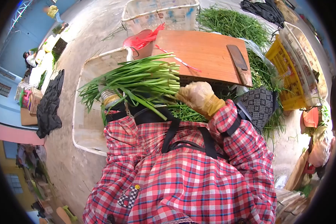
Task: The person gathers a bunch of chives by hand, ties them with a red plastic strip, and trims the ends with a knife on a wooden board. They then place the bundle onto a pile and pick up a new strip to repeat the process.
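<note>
Clad in a long-sleeved red, white and blue plaid cloth smock, crossed at the chest by black webbing straps. Gloved on the right hand in pale tan rubber with yellow cuff. Marked low on the front with a black-and-white checked heart patch.

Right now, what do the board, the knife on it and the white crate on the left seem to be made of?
Board: wood, by its smooth, matt orange-brown face. Knife: probably steel, with a dull, dark, perhaps stained blade; the handle material is unclear. White crate: moulded plastic, shown by its perforated walls and rounded rim, scuffed and dirty.
</note>
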A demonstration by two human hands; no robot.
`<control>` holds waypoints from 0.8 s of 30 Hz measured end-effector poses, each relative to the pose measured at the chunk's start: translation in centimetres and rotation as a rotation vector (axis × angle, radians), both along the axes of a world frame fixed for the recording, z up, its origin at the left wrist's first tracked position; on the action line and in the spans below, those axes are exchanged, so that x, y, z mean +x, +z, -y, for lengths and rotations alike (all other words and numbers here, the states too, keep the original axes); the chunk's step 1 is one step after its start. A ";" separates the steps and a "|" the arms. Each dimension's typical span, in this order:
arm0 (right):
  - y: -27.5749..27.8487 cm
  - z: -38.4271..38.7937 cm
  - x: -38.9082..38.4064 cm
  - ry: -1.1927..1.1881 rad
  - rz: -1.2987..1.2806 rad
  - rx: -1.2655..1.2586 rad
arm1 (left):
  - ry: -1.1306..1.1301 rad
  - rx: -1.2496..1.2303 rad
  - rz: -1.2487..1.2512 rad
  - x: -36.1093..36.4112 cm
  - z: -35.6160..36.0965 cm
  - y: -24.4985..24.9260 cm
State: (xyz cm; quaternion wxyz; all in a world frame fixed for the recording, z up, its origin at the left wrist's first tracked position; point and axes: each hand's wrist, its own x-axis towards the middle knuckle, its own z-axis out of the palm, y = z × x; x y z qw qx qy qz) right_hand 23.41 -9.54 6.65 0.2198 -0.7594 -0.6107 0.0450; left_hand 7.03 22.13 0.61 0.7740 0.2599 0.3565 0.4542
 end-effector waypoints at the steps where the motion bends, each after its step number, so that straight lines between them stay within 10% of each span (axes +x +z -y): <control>1: -0.2 1.0 0.1 0.005 -0.006 0.003 | 0.003 0.118 -0.073 0.3 -0.2 -0.5; 8: -0.4 6.4 1.0 -0.176 -0.093 0.153 | -0.077 0.010 0.166 -0.4 -1.9 -2.0; 16: -9.5 11.8 8.3 -0.445 0.137 -0.838 | 0.033 -0.071 0.115 -0.6 2.2 4.1; 22: 1.5 4.8 -0.4 -0.152 -0.184 0.112 | -0.006 0.209 0.086 -0.8 -1.9 -0.2; 24: 2.2 1.3 -2.7 -0.019 0.101 0.034 | 0.017 0.143 0.171 0.4 0.1 1.2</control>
